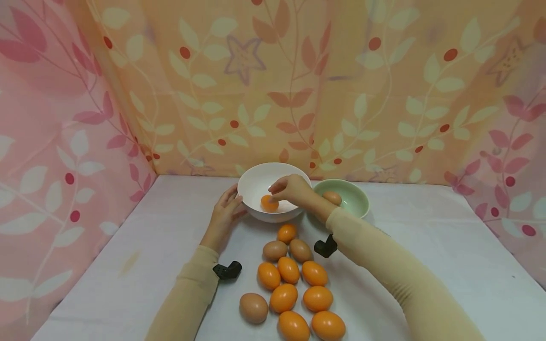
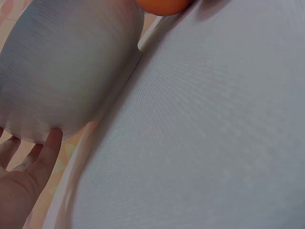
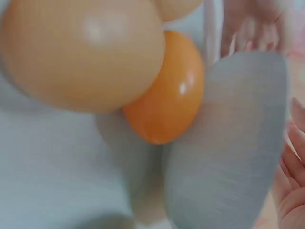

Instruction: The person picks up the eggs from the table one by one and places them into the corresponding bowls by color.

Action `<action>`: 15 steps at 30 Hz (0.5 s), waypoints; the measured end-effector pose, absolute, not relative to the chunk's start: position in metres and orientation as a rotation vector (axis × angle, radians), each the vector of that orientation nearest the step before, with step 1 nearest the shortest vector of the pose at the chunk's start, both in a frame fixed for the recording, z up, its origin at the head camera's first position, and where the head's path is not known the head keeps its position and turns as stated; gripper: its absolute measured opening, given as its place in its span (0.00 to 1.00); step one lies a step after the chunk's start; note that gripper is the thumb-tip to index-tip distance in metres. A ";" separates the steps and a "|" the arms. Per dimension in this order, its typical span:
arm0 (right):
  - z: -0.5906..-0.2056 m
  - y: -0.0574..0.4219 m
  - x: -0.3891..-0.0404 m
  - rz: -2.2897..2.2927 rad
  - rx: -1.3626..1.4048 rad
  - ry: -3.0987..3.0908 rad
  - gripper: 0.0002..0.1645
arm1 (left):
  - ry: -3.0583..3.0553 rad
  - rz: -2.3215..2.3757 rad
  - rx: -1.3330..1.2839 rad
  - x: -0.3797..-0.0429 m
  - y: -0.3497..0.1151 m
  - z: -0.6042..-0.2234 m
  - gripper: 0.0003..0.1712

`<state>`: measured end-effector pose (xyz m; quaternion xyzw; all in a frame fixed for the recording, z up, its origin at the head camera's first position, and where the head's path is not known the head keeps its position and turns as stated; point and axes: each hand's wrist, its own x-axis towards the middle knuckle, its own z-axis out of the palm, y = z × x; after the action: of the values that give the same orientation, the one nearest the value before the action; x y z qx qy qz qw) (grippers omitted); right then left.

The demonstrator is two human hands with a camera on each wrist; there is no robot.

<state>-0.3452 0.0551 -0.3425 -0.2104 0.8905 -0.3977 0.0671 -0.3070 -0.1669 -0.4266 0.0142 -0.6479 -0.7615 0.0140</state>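
A white bowl [image 1: 253,182] stands at the back middle. At its left rim is my left hand [image 1: 226,208], its fairly straight fingers [image 2: 50,152] touching the outer wall. My right hand [image 1: 292,190] reaches over the bowl from the right, with thumb and fingers pinched at the top of an orange egg [image 1: 269,204] inside it. The bowl wall hides that egg in the right wrist view, where part of my right hand [image 3: 289,186] shows at the right edge. Another orange egg [image 1: 287,233] lies just in front of the bowl.
Right of the white bowl, a pale green bowl [image 1: 360,201] holds a brown egg [image 1: 332,198], partly behind my right wrist. Several orange eggs [image 1: 284,298] and brown eggs [image 1: 253,308] lie on the white cloth toward the front. Patterned curtains [image 1: 273,94] close off the back and sides.
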 end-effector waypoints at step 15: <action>-0.332 0.108 -0.287 -1.462 -0.562 2.596 0.23 | -2.019 -2.386 0.043 -0.308 -0.167 -0.428 0.30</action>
<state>-0.2866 0.1077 -0.3320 -0.1850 0.8549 -0.4815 0.0549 -0.3076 -0.1670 -0.4282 0.0139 -0.6458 -0.7634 0.0078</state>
